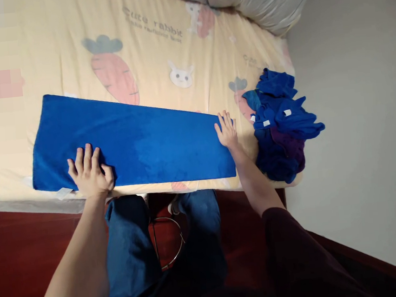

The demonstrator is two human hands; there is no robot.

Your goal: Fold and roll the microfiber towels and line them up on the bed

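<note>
Though partly hidden under left hand [90, 173] and right hand [227, 130], both spread, a blue cloth [158, 143], tag [64, 193] unreadable.

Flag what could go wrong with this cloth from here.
The cloth lies close to the front edge of the bed, so a pull might drag it over. The pile sits at the bed's right end, near the right hand; a bump could knock pieces off. The left hand rests on the cloth, so sliding may wrinkle it.
</note>
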